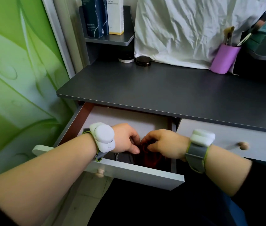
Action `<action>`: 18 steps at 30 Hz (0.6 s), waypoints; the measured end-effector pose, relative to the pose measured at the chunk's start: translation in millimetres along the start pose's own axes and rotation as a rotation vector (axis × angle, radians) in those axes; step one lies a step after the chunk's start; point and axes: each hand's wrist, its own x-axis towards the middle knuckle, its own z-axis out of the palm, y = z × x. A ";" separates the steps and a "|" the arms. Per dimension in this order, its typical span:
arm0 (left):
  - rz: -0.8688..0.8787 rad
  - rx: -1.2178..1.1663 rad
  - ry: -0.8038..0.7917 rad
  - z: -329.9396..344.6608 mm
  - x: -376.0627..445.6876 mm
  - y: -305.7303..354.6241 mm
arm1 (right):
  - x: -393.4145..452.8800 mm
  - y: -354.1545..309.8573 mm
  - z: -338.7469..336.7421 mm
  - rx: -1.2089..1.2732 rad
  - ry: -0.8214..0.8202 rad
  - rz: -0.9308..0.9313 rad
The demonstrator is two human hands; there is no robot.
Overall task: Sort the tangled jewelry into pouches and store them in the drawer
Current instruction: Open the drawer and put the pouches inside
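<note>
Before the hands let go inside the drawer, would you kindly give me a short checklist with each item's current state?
1. Left drawer pulled out enough to reach in: ok.
2. Left hand pinching the red pouch: ok.
3. Right hand on the same pouch: ok.
4. Pouch closed: cannot tell, the hands hide its top.
5. Grey pouch already lying in the drawer: ok.
6. Right drawer shut, out of the way: ok.
</note>
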 end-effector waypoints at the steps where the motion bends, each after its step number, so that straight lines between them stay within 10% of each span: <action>1: -0.004 0.005 -0.002 0.2 -0.4 -0.8 | 1.5 0.4 1.9 -0.014 -0.006 0.005; 18: 0.055 -0.079 -0.077 -23.7 -60.7 -27.0 | -31.2 -20.1 -4.7 -0.229 0.002 -0.298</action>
